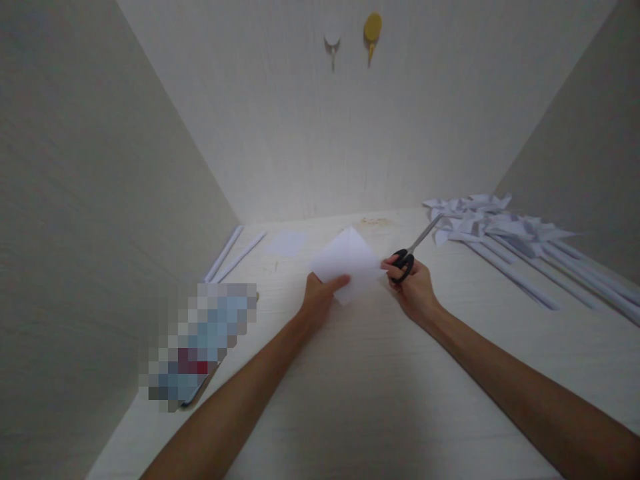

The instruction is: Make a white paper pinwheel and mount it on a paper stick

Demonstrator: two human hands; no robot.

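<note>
Between my hands is a white square of paper (347, 257), turned so one corner points at the back wall, with a faint crease near that corner. My left hand (320, 297) grips its lower left side, thumb on top and fingers beneath. A pair of scissors (417, 240) with black handles hangs on the fingers of my right hand (413, 283), blades pointing away toward the upper right. The right fingertips are at the paper's right corner; whether they pinch it is hard to make out.
At the right lie several white paper pinwheels (480, 223) on rolled paper sticks (515, 273). Two loose paper rolls (240, 257) and a white paper square (286, 243) lie left. A blurred-out flat object (210, 340) rests by the left wall. Hooks (373, 28) are on the back wall.
</note>
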